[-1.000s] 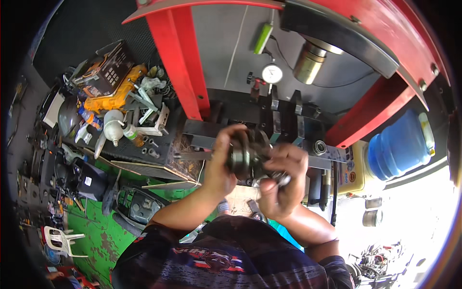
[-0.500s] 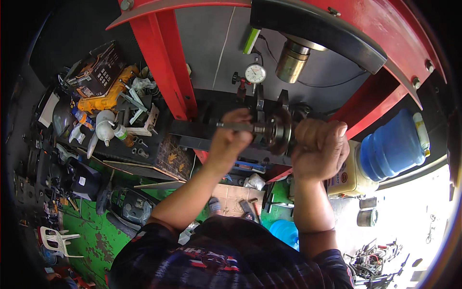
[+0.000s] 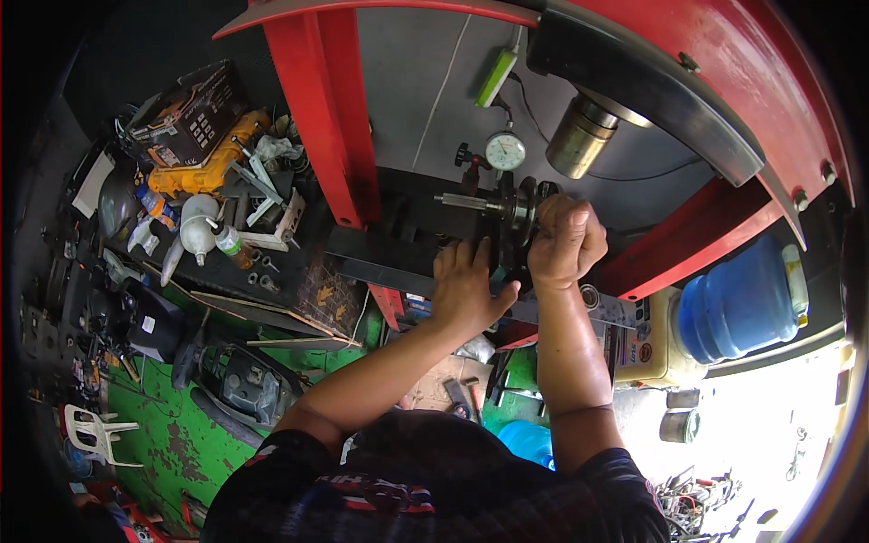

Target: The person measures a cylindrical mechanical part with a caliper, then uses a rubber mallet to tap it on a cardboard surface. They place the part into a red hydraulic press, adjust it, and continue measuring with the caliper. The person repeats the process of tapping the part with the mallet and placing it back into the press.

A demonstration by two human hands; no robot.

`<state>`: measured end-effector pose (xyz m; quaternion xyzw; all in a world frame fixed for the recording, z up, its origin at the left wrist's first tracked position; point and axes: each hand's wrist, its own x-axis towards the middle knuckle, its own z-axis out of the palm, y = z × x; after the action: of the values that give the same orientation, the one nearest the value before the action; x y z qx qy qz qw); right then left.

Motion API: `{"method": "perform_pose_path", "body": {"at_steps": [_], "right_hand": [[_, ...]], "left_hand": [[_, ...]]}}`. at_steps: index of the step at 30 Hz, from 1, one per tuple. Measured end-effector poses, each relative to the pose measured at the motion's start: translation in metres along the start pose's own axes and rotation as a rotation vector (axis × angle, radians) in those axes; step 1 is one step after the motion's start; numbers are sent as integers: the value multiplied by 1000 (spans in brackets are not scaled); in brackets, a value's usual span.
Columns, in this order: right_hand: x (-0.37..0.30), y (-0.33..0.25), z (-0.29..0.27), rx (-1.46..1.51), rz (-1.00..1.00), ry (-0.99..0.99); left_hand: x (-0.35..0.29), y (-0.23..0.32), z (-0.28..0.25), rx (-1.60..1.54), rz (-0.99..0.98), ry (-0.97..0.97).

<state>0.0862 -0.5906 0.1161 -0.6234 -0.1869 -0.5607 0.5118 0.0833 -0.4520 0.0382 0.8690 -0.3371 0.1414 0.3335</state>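
Dark steel shaft-and-disc assembly (image 3: pixel 507 213), its stub shaft pointing left, rests on the press bed under the red frame (image 3: pixel 330 118). Left hand (image 3: pixel 466 290), fingers spread, braces flat against the bed just below it; right hand (image 3: pixel 563 240), curled shut, grips its right end. Seating appears in hand; the next move likely calls for centring it beneath the ram (image 3: pixel 584 136) above the right hand.

Press frame (image 3: pixel 326 118): painted red metal, semi-gloss, paint scuffed along edges. Ram cylinder (image 3: pixel 582 136): bare metal, dull brushed sheen. Shaft assembly (image 3: pixel 507 208) under the right hand (image 3: pixel 563 240) and beside the left hand (image 3: pixel 466 290): dark, greasy steel with a brighter machined spindle. Pressure gauge (image 3: pixel 505 151): glossy glazed face. Water jug (image 3: pixel 738 303): smooth translucent blue plastic. Floor (image 3: pixel 172 434): green paint, worn and patchy
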Motion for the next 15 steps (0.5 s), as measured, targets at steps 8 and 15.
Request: {"method": "perform_pose_path", "body": {"at_steps": [8, 15], "right_hand": [[-3, 17, 0, -97, 17, 38], [23, 2, -33, 169, 352, -258]], "left_hand": [[15, 0, 17, -72, -45, 42], [17, 0, 29, -58, -42, 30]]}}
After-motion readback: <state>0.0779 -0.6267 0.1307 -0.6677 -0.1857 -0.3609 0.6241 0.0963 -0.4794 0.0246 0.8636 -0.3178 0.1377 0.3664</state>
